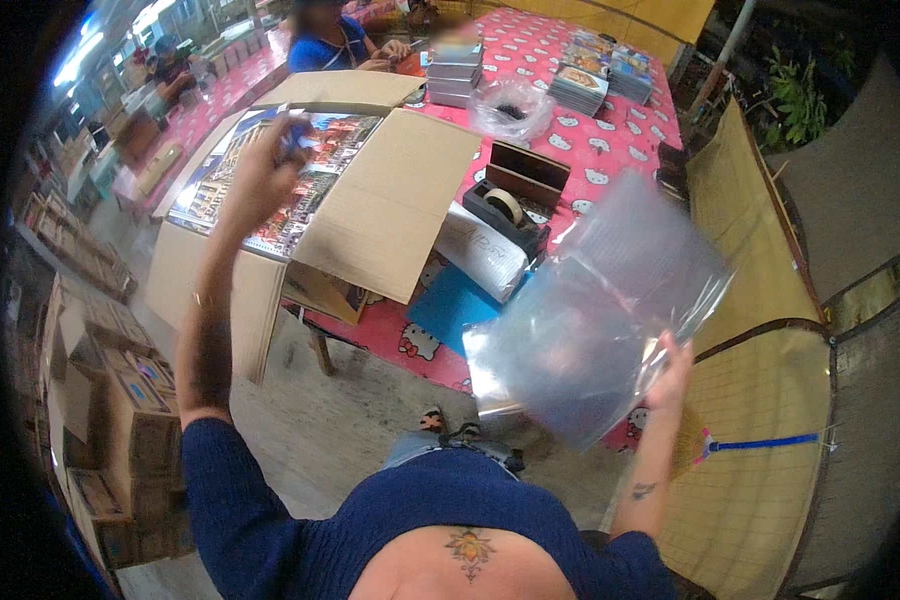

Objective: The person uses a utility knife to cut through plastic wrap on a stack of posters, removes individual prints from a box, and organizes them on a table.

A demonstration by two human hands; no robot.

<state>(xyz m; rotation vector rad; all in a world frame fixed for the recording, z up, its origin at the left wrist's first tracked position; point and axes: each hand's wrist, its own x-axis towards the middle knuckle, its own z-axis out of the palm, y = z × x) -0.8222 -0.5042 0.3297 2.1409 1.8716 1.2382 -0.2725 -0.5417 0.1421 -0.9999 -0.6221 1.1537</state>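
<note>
"Checking my head-camera feed: which step is in hand?"

"Handling the film beside the carton, I'd judge. I see the right hand (pixel 667 375) closed on the right edge of some clear plastic sheeting (pixel 580 340), which spreads loosely in front of the table's near edge. Part of it comes up near a flat blue sheet (pixel 455 300). From here I can't count its layers."

"And the left hand (pixel 270 165)?"

"It's raised over the open cardboard carton (pixel 395 195), fingers bent. It's blurred, with a bluish patch at the tips, so I can't tell whether it holds anything."

"Where is the glossy picture print (pixel 338 145)?"

"Face up inside the carton, between the spread flaps, under that left hand. To the carton's right, a black tape dispenser (pixel 485 208) stands on the pink cat-print tablecloth (pixel 520 60)."

"What does the next move call for?"

"My reading: a settled left hand first, since I can't confirm its grip. The sheeting looks thin and floppy, so holding it by one side could let it buckle or catch on the tape dispenser. I'd want its opposite edge steadied too, well clear of the carton flaps."
</note>
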